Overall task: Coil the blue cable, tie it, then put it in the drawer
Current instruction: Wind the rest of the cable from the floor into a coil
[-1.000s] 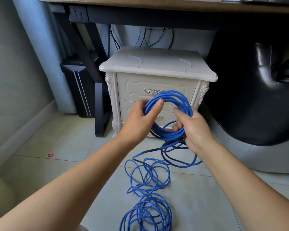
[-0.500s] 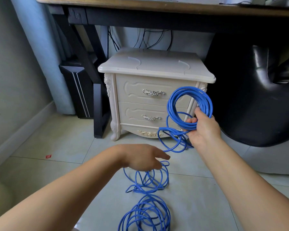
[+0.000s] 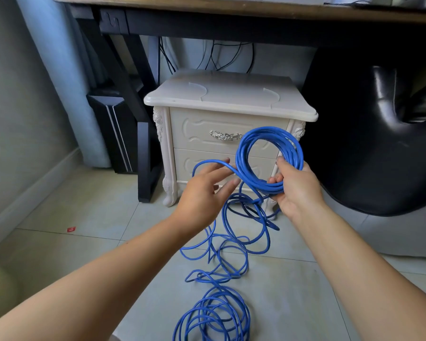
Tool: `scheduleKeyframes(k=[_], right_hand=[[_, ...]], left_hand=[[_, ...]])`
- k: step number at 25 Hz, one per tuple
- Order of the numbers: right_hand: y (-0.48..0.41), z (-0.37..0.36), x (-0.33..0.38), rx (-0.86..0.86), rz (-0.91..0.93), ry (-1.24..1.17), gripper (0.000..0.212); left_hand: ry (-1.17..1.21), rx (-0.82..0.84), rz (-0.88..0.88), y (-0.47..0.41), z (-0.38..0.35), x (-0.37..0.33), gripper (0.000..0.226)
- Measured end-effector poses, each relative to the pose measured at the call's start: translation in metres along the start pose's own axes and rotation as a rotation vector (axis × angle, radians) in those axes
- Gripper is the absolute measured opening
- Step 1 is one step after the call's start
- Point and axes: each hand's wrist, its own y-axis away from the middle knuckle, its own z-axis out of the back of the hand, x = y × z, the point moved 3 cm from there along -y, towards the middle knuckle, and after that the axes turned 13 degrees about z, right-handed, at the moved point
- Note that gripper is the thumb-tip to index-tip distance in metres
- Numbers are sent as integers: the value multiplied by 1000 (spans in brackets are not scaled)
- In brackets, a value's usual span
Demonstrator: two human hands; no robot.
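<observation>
My right hand (image 3: 296,190) grips the bottom of a round coil of the blue cable (image 3: 268,148), held upright in front of the cream nightstand (image 3: 229,104). My left hand (image 3: 204,195) is raised just left of the coil, and a strand of the cable runs over its fingers in a fresh loop. The rest of the cable trails down to loose loops on the floor tiles (image 3: 217,308). Both nightstand drawers are closed; the upper drawer (image 3: 202,134) shows a silver handle (image 3: 225,136).
A dark desk (image 3: 231,18) spans above the nightstand, its black leg (image 3: 145,166) at the left. A black leather chair (image 3: 379,143) fills the right side. A dark computer case (image 3: 113,134) stands by the wall. Pale floor tiles stretch toward me.
My left hand dropped to the floor loops, then rose again with a strand toward the coil. My right hand kept the coil and shifted slightly right.
</observation>
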Motion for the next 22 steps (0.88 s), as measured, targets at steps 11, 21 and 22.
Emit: scheduleKeyframes(k=[11,21,22], right_hand=[[1,0,-13,220,149,390,7],[30,-11,-19,765,-359,244,27],[30,-10,-17,773,-441,171,43]], left_hand=[[408,66,156,-4,4,-24,48],[233,302,598,-22,12,2,26],[220,287,592,-23,15,2,27]])
